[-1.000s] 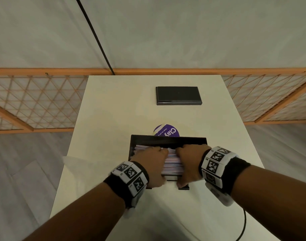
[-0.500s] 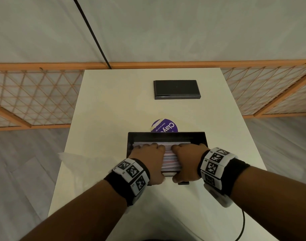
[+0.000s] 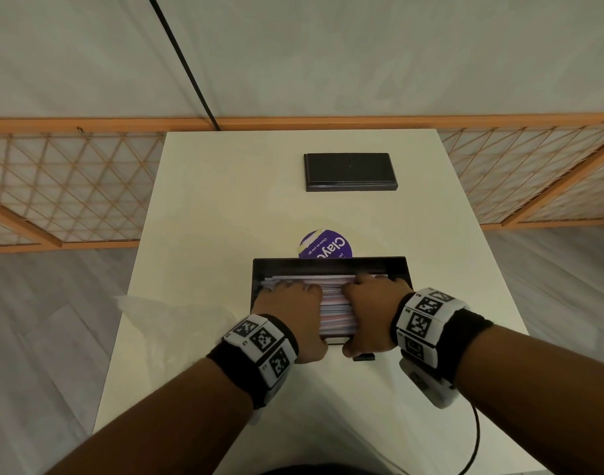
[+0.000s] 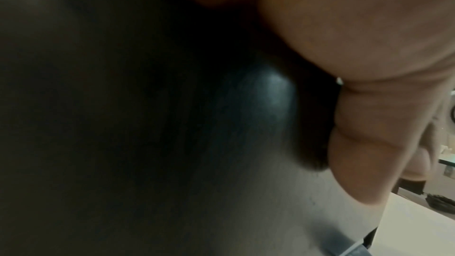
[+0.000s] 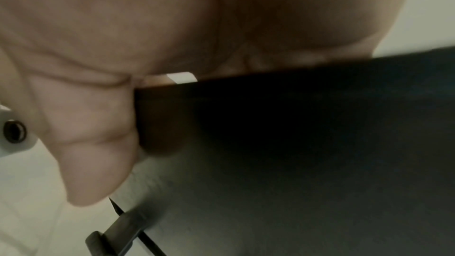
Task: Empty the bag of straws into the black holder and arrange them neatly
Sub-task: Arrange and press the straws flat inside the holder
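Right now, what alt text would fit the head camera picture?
Two hands, left hand and right hand, press down on wrapped straws stacked in a black holder on a white table. A black lid lies farther back.

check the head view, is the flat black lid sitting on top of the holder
No, the flat black lid lies alone at the table's far end, apart from the open holder.

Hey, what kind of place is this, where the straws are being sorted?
Probably an indoor recording or test space, not a café: a plain white table against a bare wall, an orange lattice barrier round it, grey plank flooring, and marker-tagged bands on both wrists.
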A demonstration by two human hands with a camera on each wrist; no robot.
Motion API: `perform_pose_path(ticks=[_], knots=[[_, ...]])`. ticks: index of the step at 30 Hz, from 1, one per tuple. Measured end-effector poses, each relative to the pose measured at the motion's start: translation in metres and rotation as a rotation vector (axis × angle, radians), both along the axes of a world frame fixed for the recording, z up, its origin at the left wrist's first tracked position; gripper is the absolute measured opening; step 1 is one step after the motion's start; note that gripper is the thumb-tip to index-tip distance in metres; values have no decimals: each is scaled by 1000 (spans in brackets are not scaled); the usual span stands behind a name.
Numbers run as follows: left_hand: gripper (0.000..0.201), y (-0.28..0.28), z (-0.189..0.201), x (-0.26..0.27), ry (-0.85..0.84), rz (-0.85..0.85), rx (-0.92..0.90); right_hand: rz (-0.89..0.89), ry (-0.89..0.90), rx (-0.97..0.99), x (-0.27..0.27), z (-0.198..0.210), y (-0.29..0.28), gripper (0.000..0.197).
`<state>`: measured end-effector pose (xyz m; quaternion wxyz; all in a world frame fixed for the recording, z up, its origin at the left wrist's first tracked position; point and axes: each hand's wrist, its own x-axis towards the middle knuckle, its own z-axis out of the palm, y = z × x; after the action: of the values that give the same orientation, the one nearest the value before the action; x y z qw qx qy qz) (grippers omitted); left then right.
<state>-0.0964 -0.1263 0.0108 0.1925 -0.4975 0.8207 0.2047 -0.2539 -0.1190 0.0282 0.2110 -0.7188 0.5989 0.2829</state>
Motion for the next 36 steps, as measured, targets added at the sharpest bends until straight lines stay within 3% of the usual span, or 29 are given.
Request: perform_pose_path(ticks=[21,31,36], knots=[[68,6,9,6,-36,-10,22,-7,-56,-1,0,1,3,62],[68,6,4,8,41,26,6,-57,-98,22,-2,-6,2,67],[67,4,5,6,-6,15,37,-13,-47,13,-2,-6,2,71]])
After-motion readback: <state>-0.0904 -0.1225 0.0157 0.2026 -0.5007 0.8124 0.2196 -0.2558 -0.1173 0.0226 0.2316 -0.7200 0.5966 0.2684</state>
